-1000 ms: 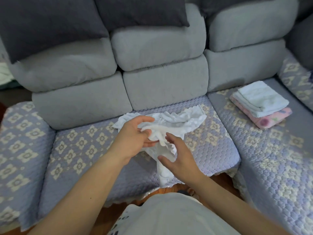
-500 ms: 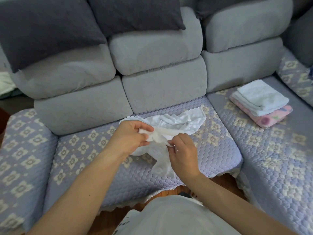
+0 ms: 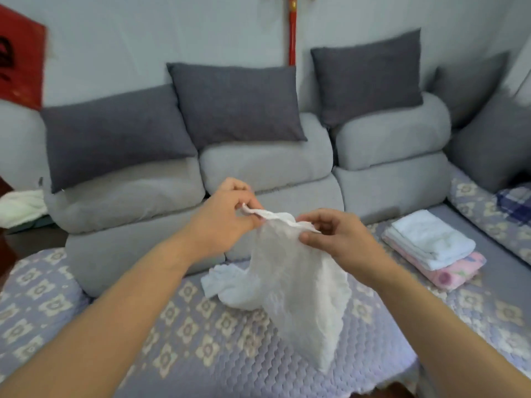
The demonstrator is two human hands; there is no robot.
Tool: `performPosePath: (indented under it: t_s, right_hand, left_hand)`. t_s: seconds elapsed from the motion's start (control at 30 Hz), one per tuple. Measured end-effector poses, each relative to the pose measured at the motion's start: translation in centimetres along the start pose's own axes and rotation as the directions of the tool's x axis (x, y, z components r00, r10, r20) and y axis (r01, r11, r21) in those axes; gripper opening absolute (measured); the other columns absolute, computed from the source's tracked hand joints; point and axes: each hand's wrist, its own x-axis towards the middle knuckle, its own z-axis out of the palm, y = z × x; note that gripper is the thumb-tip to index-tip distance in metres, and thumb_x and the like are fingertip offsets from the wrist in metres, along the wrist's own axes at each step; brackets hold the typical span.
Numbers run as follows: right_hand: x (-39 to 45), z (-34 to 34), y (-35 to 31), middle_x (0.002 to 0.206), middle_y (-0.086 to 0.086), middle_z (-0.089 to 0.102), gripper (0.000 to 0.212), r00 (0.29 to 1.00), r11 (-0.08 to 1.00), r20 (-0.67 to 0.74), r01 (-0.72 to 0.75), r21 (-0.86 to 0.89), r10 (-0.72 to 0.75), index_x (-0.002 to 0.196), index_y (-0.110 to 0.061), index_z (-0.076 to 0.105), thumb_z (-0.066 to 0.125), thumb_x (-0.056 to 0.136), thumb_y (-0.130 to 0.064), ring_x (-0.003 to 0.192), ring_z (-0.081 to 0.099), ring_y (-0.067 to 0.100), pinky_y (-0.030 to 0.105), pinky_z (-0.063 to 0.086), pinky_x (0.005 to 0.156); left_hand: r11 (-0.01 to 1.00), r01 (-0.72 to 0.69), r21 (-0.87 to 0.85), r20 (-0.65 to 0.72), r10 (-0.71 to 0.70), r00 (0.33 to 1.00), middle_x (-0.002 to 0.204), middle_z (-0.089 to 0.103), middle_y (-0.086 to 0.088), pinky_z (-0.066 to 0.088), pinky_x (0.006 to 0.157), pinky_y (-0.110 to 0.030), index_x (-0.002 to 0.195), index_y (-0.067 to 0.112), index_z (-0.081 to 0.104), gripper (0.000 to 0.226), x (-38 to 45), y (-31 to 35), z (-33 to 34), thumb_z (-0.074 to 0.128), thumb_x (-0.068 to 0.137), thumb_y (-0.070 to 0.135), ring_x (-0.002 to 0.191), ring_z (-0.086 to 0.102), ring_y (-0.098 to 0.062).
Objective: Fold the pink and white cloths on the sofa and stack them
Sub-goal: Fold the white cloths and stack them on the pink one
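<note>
Both hands up over the sofa seat (image 3: pixel 201 354), each pinching the top edge of the white cloth (image 3: pixel 296 288). Left hand (image 3: pixel 227 222) grips one end w/ thumb & curled fingers; right hand (image 3: pixel 336 237) pinches the other end, close beside it. Cloth hangs down btwn them, lower part bunched & resting on seat. Folded stack (image 3: pixel 434 251) sits further right on the seat: white cloths on top, pink at bottom.
</note>
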Motion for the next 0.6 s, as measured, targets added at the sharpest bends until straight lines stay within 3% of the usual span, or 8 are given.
performPosePath:
  t_s: [0.07,0.17,0.27,0.33,0.4,0.53,0.6]
  right_hand:
    - [0.0,-0.9,-2.5,0.1,0.01,0.076,0.022,0.996,0.996,0.085,-0.043,0.079,0.036,0.103,-0.014,0.078,0.078,0.081,-0.017,0.089,0.068,0.018,0.038,0.053,0.086]
    - [-0.5,-1.7,-5.1,0.107,0.016,0.073,0.032,0.966,0.985,0.253,-0.097,0.146,0.057,0.11,-0.009,0.076,0.075,0.081,-0.022,0.096,0.068,0.026,0.042,0.051,0.092]
    - [-1.2,-1.7,-6.4,0.104,0.015,0.072,0.034,0.947,0.973,0.31,-0.142,0.179,0.081,0.111,-0.004,0.073,0.073,0.083,-0.023,0.095,0.067,0.025,0.038,0.051,0.088]
    - [-1.6,-1.3,-6.6,0.099,0.013,0.072,0.032,0.952,0.972,0.292,-0.148,0.184,0.09,0.108,-0.002,0.072,0.069,0.086,-0.025,0.088,0.068,0.022,0.034,0.053,0.08]
    - [-1.8,-0.9,-6.4,0.102,0.016,0.073,0.031,0.966,0.964,0.238,-0.157,0.216,0.104,0.107,-0.003,0.073,0.069,0.086,-0.026,0.091,0.069,0.025,0.036,0.054,0.081]
    - [-2.1,-0.7,-6.1,0.086,0.01,0.073,0.027,0.988,0.953,0.08,-0.15,0.263,0.133,0.079,-0.016,0.075,0.084,0.065,-0.037,0.078,0.067,0.022,0.032,0.053,0.071]
    - [-2.0,-0.6,-6.0,0.079,0.008,0.07,0.017,0.991,0.96,0.032,-0.134,0.244,0.13,0.067,-0.019,0.071,0.084,0.066,-0.03,0.074,0.065,0.021,0.03,0.049,0.07]
  left_hand:
    - [0.95,0.036,-0.311,0.129,0.005,0.992,0.108,0.061,-0.005,0.04,0.089,-0.018,0.069,0.02,0.059,0.028,0.8,1.6,-1.3,0.073,0.086,0.002,0.095,0.059,-0.002]
    - [0.76,0.138,-0.635,0.267,0.048,0.962,0.081,0.057,-0.008,0.045,0.076,-0.025,0.071,0.015,0.057,0.018,1.2,2.8,-1.6,0.065,0.087,0.009,0.078,0.054,-0.014]
    - [0.799,0.121,-0.589,0.254,0.041,0.966,0.083,0.065,-0.006,0.053,0.077,-0.027,0.083,0.011,0.069,0.008,1.3,3.5,-1.1,0.071,0.089,0.017,0.082,0.061,-0.016]
    - [0.826,0.105,-0.554,0.218,0.022,0.976,0.088,0.069,-0.011,0.054,0.08,-0.03,0.088,0.003,0.072,0.016,1.3,3.8,-0.9,0.072,0.082,0.019,0.085,0.064,-0.019]
    - [0.816,0.133,-0.563,0.184,-0.034,0.982,0.091,0.07,-0.013,0.056,0.079,-0.03,0.093,-0.003,0.072,0.026,1.5,3.9,-0.9,0.075,0.077,0.018,0.085,0.066,-0.02]
    - [0.762,0.227,-0.607,0.198,-0.132,0.971,0.095,0.071,-0.013,0.058,0.079,-0.032,0.1,-0.005,0.068,0.033,1.3,3.8,-0.8,0.078,0.074,0.012,0.087,0.067,-0.021]
    - [0.753,0.252,-0.608,0.216,-0.148,0.965,0.095,0.071,-0.012,0.059,0.079,-0.031,0.101,-0.002,0.068,0.027,1.0,3.9,-0.7,0.076,0.077,0.005,0.086,0.068,-0.021]
